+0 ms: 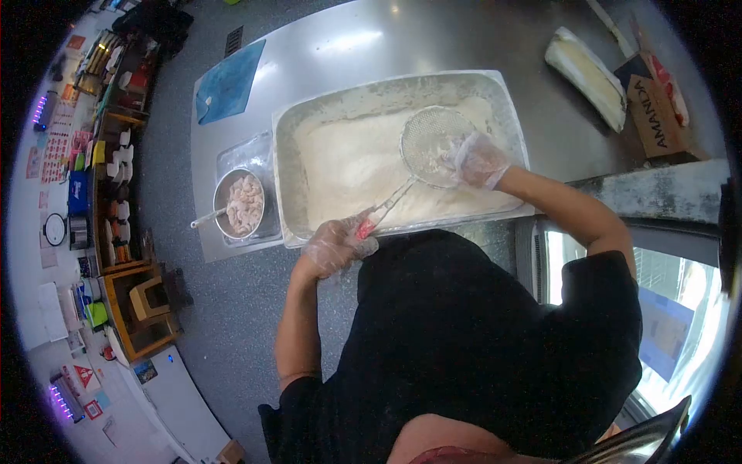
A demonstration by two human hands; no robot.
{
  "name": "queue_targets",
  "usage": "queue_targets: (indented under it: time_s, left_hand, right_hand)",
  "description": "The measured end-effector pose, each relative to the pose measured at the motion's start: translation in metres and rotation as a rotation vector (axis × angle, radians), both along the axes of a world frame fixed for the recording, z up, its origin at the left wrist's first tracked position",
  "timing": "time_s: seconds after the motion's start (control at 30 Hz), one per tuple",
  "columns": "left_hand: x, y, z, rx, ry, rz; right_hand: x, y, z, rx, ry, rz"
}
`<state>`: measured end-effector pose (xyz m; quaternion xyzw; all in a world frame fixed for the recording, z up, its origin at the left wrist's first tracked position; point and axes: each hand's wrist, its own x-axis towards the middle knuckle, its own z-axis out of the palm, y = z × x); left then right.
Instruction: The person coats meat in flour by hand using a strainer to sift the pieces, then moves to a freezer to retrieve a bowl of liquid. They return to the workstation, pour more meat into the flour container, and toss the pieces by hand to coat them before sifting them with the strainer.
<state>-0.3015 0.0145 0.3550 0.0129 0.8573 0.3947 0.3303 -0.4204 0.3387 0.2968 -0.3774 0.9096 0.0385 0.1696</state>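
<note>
My left hand [334,246], in a clear plastic glove, is closed round the red-and-white handle of a wire mesh strainer [433,131]. The strainer's round basket is over a big metal pan [280,166] of white flour-like powder [348,147]. My right hand [481,161], gloved too, is at the right side of the basket with its fingers curled inward. Pale, powdery clumps [442,158] lie in the mesh by those fingertips. Whether the fingers pinch any of them is hard to see. Left of the pan, a metal bowl with a handle [219,213] holds pale pink raw meat pieces [244,204].
The pan stands on a steel table [348,46]. A blue sheet [230,83] lies at its far left, and a clear tray [267,151] is under the bowl. At the right are a white bag [586,77] and a cardboard box [653,108]. Shelves [116,201] line the left wall.
</note>
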Motion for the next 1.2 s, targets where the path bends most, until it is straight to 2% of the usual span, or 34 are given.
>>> queue_targets:
  time_s: [0.03,0.1,0.2,0.27,0.3,0.37,0.43,0.5,0.53,0.57,0.6,0.63,0.67,0.73,0.77,0.8,0.83,0.87,0.9,0.93,0.97,1.03,1.07,1.13,1.17,1.2]
  left_hand:
    - [0.000,-0.001,0.000,0.039,0.022,0.004]
    - [-0.002,-0.002,-0.005,0.079,0.045,0.011]
    - [-0.006,-0.001,-0.009,0.157,0.068,0.042]
    - [-0.014,-0.002,0.001,-0.008,-0.136,-0.035]
    - [-0.014,-0.003,-0.005,-0.007,-0.142,-0.036]
    - [-0.015,-0.006,-0.021,0.112,-0.063,-0.056]
    - [-0.012,0.000,-0.020,0.211,-0.043,-0.005]
    - [-0.018,0.015,-0.002,0.309,-0.023,0.045]
    - [-0.026,0.030,0.022,0.148,-0.090,-0.073]
    - [-0.030,0.043,0.034,-0.013,-0.153,-0.190]
    - [-0.028,0.051,0.032,-0.007,-0.159,-0.197]
    - [-0.027,0.058,0.029,-0.040,-0.131,-0.182]
    - [-0.028,0.063,0.028,-0.076,-0.099,-0.167]
    - [-0.031,0.072,0.027,-0.072,-0.098,-0.209]
    - [-0.033,0.077,0.026,-0.066,-0.096,-0.240]
    - [-0.030,0.079,0.005,-0.062,-0.096,-0.247]
    - [-0.023,0.078,-0.033,0.114,0.059,-0.258]
    - [-0.020,0.080,-0.053,0.289,0.214,-0.266]
    - [-0.024,0.089,-0.035,0.294,0.214,-0.271]
    - [-0.027,0.100,-0.015,0.349,0.005,-0.258]
    - [-0.029,0.110,-0.003,0.401,-0.208,-0.242]
    - [-0.031,0.125,-0.015,0.351,-0.189,-0.294]
    - [-0.034,0.126,-0.019,0.292,-0.162,-0.348]
    - [-0.042,0.121,0.012,0.200,-0.127,-0.372]
    - [-0.043,0.114,0.024,0.105,-0.100,-0.404]
    - [-0.040,0.100,0.015,0.098,-0.102,-0.378]
  right_hand:
    - [-0.001,0.003,-0.004,0.001,0.002,0.002]
    - [-0.002,0.006,-0.008,-0.135,0.178,-0.035]
    - [-0.012,0.004,0.012,-0.015,0.051,-0.031]
    - [-0.020,0.016,-0.006,-0.084,0.086,-0.015]
    - [-0.022,0.024,-0.020,-0.153,0.119,-0.005]
    - [-0.023,0.036,-0.055,-0.231,0.132,-0.034]
    - [-0.034,0.045,-0.062,-0.302,0.150,-0.062]
    - [-0.052,0.049,-0.048,-0.252,-0.206,-0.235]
    - [-0.056,0.046,-0.026,-0.247,-0.209,-0.243]
    - [-0.061,0.040,0.005,-0.131,-0.247,-0.305]
    - [-0.064,0.040,0.021,-0.015,-0.288,-0.366]
    - [-0.070,0.062,0.002,-0.183,-0.157,-0.308]
    - [-0.071,0.058,0.010,-0.183,-0.157,-0.318]
    - [-0.077,0.041,0.043,-0.299,-0.405,-0.561]
    - [-0.076,0.041,0.056,-0.299,-0.405,-0.571]
    - [-0.073,0.042,0.070,-0.450,-0.485,-0.710]
    - [-0.070,0.043,0.076,-0.603,-0.563,-0.845]
    - [-0.068,0.046,0.075,-0.602,-0.561,-0.851]
    - [-0.066,0.051,0.072,-0.806,-0.697,-1.013]
    - [-0.064,0.056,0.068,-1.011,-0.833,-1.173]
    - [-0.063,0.066,0.058,-1.004,-0.832,-1.182]
    - [-0.071,0.080,0.038,-1.036,-0.829,-1.310]
    - [-0.064,0.073,0.049,-1.029,-0.832,-1.302]
    - [-0.043,0.054,0.083,-0.916,-0.679,-1.146]
    - [-0.044,0.056,0.069,-0.912,-0.690,-1.130]
    - [-0.044,0.069,0.042,-1.140,-0.873,-1.080]
